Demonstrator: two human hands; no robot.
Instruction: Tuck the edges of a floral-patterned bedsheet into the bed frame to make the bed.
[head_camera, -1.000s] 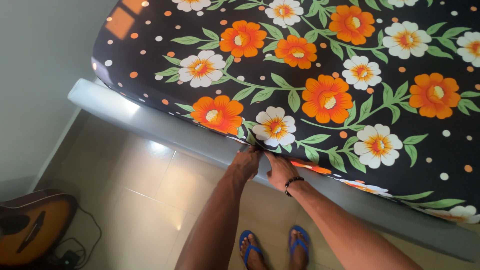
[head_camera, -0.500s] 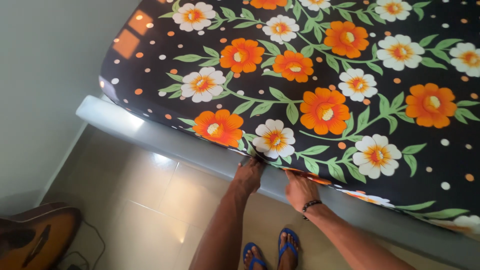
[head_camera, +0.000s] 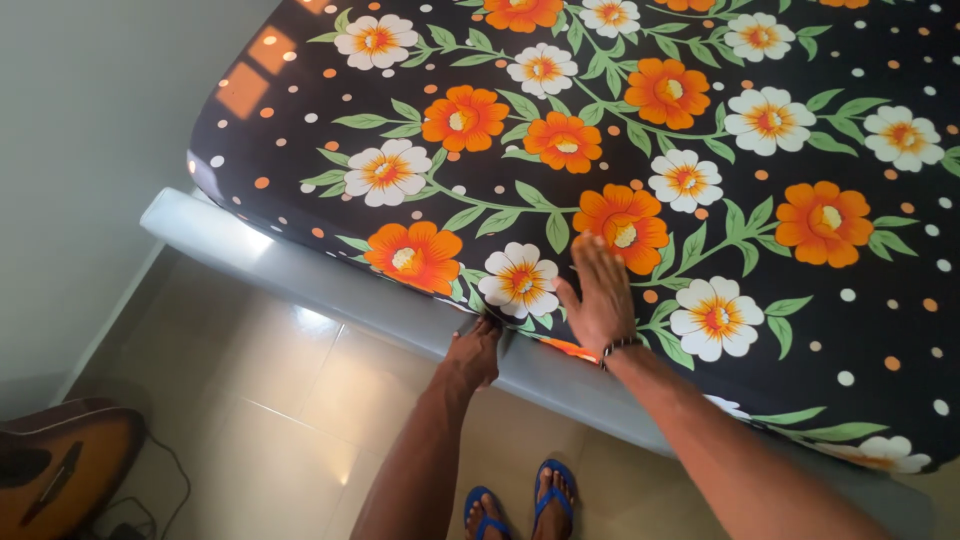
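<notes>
Floral bed sheet (head_camera: 640, 150): black ground, orange and white flowers with green leaves, stretched over the mattress and covering it to the near edge. The sheet's lower hem sits at the side of the mattress, just above the pale grey bed base (head_camera: 330, 285).

Left hand (head_camera: 473, 352): at the hem, fingers curled in against the mattress side where the fabric meets the base. Fingertips are hidden under the edge; it appears pinched on the sheet's border, though I cannot tell how firm the hold is.

Right hand (head_camera: 600, 295): flat on top of the sheet, fingers spread and extended, palm down, gripping nothing. Dark bead bracelet (head_camera: 620, 346) on the wrist.

Change from half a second ago: the right hand was down at the hem beside the left, on the side of the mattress. It has lifted and now lies on the top surface, near an orange flower. The left has stayed at the edge. Judgement: edge work at this spot now rests with the left hand alone, while the right presses or smooths the cloth above it.

Surroundings: glossy beige floor tiles (head_camera: 290, 400); blue flip-flops (head_camera: 520, 505) on the person's feet; sunburst acoustic guitar (head_camera: 60, 465) lower left, by the plain wall (head_camera: 90, 130).
</notes>
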